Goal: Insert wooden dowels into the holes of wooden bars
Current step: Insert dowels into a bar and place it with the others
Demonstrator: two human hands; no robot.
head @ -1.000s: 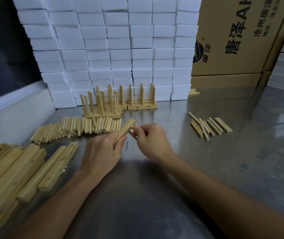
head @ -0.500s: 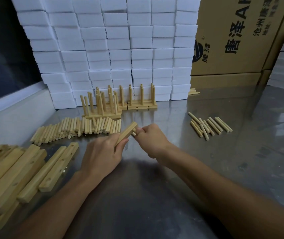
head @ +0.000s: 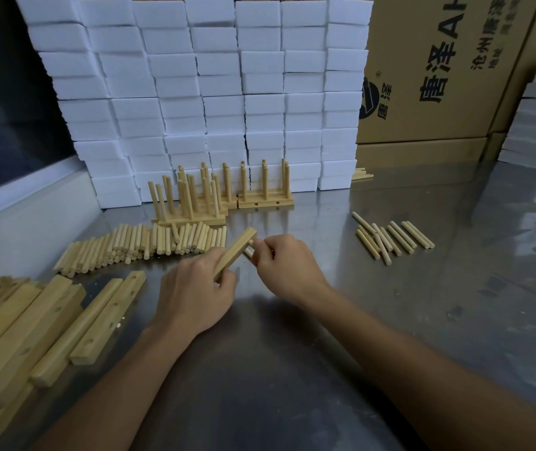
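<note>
Nearest, on the steel table (head: 292,369), the left hand (head: 195,296) is closed around a pale square-section wooden bar (head: 235,250), holding it tilted above the table with its far end raised, while the right hand (head: 288,266), just right of the bar, pinches a short round dowel (head: 249,252) whose tip meets the bar's side. Left of the bar lie a heap of drilled bars (head: 32,327) and a row of loose dowels (head: 136,244); well right of it, a small group of dowels (head: 390,237). Beyond the bar stand finished bars with upright dowels (head: 221,193), before stacked white foam blocks (head: 201,89).
</note>
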